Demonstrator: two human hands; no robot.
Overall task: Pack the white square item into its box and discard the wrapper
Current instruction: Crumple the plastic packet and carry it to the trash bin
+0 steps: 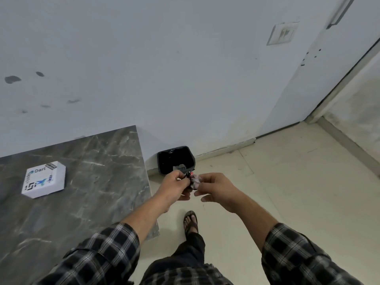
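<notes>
Both your left hand (177, 183) and right hand (213, 187) pinch the crumpled wrapper (194, 179) in a shared grip just short of the black bin (175, 159) — straight ahead and lower — while the white box (44, 178) sits closed on the marble surface (92, 192).

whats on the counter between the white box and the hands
Nothing. In the head view, the counter is bare from the white box to its right edge. Left hand and right hand hold the crumpled wrapper past that edge, above the floor.
</notes>
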